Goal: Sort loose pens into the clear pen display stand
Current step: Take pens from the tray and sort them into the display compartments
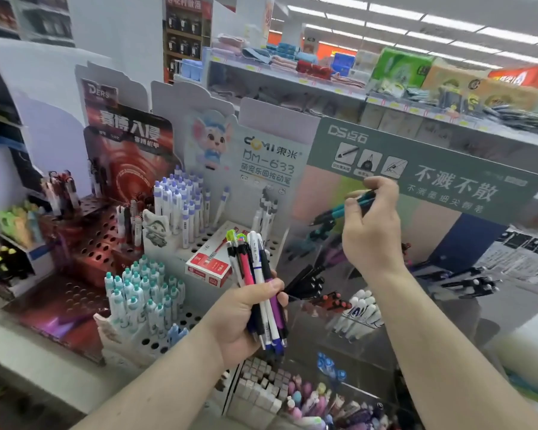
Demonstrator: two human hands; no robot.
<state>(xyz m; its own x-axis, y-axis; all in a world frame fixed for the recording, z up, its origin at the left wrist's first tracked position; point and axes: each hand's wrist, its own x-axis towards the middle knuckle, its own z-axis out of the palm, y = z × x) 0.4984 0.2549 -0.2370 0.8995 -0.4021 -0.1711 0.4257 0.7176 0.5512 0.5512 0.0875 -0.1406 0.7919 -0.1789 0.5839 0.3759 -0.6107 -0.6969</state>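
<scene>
Erasers and pastel-capped pens (295,395) are packed into the nearest compartments at the bottom edge of the view. Just above them, a mixed bundle of loose pens (261,283), white, pink, purple and black with a lime-green clip at the top, is gripped upright in the left hand (243,321), the fingers being curled round the barrels. To the left, teal-capped white pens (140,293) are stood in a perforated white holder, and a small red cardboard pen box (208,265) is laid on a white perforated tray behind it. The clear acrylic pen display stand (339,293) is set to the right of the bundle; black pens and white pens are seen lying in its tilted compartments. Higher up, a single teal-and-black pen (342,209) is pinched between the fingertips of the right hand (370,234), held slanted over the upper compartments of the stand, whose back rows are partly hidden by that hand and wrist. Behind the hand a grey-green printed header card (448,169) is stood. Farther back, purple-capped white pens (180,197) and blurred shop shelves (323,79) are seen.
</scene>
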